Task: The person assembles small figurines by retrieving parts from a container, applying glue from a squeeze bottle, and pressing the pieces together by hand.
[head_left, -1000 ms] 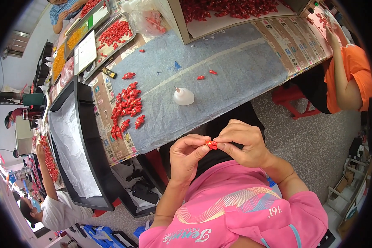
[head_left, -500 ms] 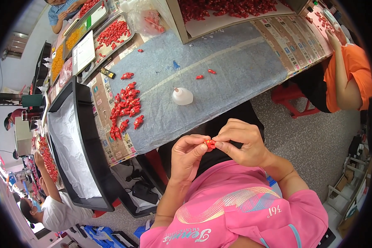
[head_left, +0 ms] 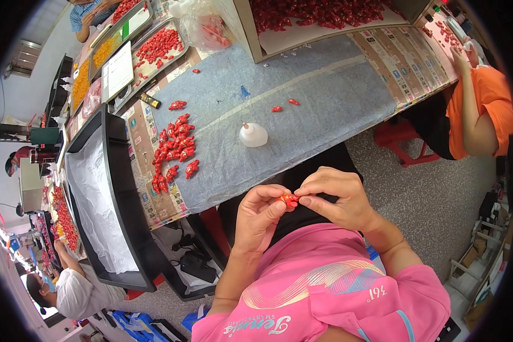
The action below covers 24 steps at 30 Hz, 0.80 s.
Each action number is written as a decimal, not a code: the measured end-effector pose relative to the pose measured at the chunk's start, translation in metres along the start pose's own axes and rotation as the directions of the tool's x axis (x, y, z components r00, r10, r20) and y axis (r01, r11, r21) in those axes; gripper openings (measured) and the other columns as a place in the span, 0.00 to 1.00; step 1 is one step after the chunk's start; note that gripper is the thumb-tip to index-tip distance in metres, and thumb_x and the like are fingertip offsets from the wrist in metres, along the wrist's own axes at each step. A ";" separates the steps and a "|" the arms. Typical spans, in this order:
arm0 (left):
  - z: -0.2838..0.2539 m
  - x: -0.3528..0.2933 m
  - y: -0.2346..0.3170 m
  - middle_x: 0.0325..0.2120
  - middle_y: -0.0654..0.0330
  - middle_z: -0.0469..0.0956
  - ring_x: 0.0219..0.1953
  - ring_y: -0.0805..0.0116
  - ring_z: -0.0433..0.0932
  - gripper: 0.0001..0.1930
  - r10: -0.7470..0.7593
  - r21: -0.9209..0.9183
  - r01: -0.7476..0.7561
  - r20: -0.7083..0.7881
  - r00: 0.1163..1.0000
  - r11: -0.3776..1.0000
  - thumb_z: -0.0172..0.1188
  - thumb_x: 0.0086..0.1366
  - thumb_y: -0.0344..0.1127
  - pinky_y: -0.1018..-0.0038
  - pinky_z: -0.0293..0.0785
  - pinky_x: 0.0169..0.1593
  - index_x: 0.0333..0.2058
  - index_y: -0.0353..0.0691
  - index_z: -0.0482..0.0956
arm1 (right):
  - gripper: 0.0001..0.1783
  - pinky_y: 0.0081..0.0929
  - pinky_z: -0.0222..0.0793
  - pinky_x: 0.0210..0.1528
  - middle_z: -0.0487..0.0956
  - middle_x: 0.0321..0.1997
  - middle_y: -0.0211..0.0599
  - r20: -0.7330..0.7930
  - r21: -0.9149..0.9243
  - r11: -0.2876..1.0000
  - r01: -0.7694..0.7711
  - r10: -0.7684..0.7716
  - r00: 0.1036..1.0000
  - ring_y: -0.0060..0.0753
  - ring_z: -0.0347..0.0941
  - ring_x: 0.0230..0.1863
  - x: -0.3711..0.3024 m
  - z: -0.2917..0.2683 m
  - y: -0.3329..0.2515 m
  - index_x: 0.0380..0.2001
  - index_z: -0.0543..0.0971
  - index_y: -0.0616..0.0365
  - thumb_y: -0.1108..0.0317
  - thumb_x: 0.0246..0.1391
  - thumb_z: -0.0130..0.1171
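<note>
Red toy (head_left: 289, 199), nearer the wearer than the white bottle (head_left: 253, 135), clamped between left hand (head_left: 256, 215) and right hand (head_left: 341, 199) fingertips. White-lettered pink shirt (head_left: 336, 251) nearer still. Left of bottle: toy pile (head_left: 178, 138), black tray (head_left: 130, 205).

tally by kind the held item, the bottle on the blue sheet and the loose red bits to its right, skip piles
Glossy red knobbly piece held by left hand and right hand: 1
Translucent white rounded bottle: 1
Small glossy red bits: 2
Total: 4
</note>
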<state>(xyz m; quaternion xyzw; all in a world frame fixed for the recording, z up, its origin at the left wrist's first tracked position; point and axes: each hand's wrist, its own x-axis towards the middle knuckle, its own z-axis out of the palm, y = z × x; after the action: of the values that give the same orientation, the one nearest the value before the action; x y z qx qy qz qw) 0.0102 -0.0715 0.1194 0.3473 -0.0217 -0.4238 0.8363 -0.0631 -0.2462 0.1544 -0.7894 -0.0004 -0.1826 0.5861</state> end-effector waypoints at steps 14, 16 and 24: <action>0.003 0.000 -0.004 0.36 0.54 0.76 0.39 0.68 0.77 0.10 0.147 0.149 -0.146 0.003 0.989 0.978 0.62 0.53 0.18 0.74 0.75 0.45 0.34 0.35 0.77 | 0.06 0.25 0.67 0.29 0.79 0.26 0.36 -0.037 -0.021 0.995 0.100 -0.101 0.994 0.32 0.75 0.27 -0.002 0.006 0.005 0.27 0.79 0.62 0.78 0.42 0.65; 0.002 0.000 -0.004 0.36 0.54 0.77 0.39 0.68 0.77 0.10 0.162 0.180 -0.160 0.000 0.987 0.971 0.62 0.52 0.18 0.74 0.75 0.45 0.34 0.35 0.77 | 0.07 0.25 0.67 0.28 0.78 0.26 0.37 -0.044 -0.025 0.991 0.131 -0.132 0.990 0.33 0.74 0.26 -0.001 0.006 0.006 0.28 0.79 0.62 0.79 0.41 0.65; 0.004 0.005 0.009 0.38 0.53 0.77 0.40 0.68 0.76 0.12 0.184 0.205 -0.180 0.002 0.983 0.962 0.63 0.52 0.18 0.74 0.73 0.47 0.36 0.35 0.76 | 0.09 0.25 0.67 0.29 0.77 0.27 0.37 -0.020 -0.081 0.970 0.227 -0.230 0.973 0.34 0.72 0.27 0.012 0.005 0.006 0.28 0.79 0.61 0.78 0.40 0.66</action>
<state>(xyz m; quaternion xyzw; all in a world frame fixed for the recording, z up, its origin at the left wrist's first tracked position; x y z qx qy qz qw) 0.0183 -0.0741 0.1266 0.4314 -0.0897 -0.3377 0.8318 -0.0493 -0.2459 0.1506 -0.8036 -0.0757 -0.2603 0.5298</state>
